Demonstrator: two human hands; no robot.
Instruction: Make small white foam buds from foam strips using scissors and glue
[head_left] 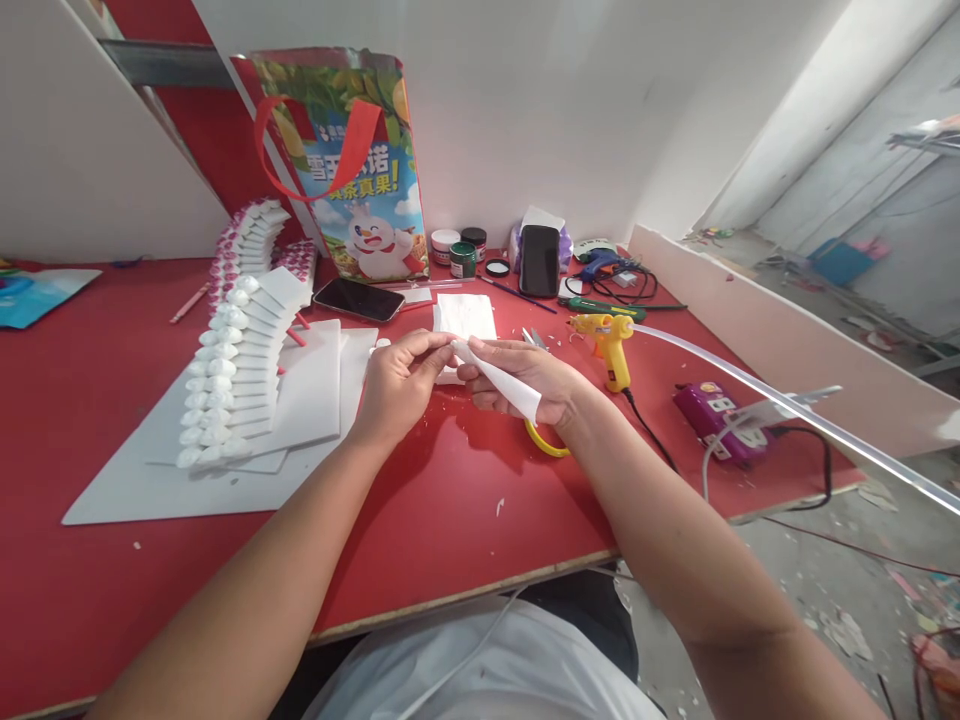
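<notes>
In front of me, my right hand (534,372) is closed around a narrow white paper strip (511,388), which lies slantwise across its fingers and flares toward the wrist. My left hand (405,385) pinches the strip's narrow far end between thumb and forefinger. Both hands hover just above the red table (442,500), fingertips almost touching. Behind them lies a stack of white paper squares (465,314). Scissors with a yellow handle (546,442) lie under my right hand, partly hidden.
A fan of white-tipped strips (240,370) rests on white boards (172,490) at left. A printed bag (375,190), phone (358,299) and paint jars (463,260) stand or lie behind. A yellow glue gun (613,350) with a long clear glue stick (750,382) and a purple box (720,422) are at right.
</notes>
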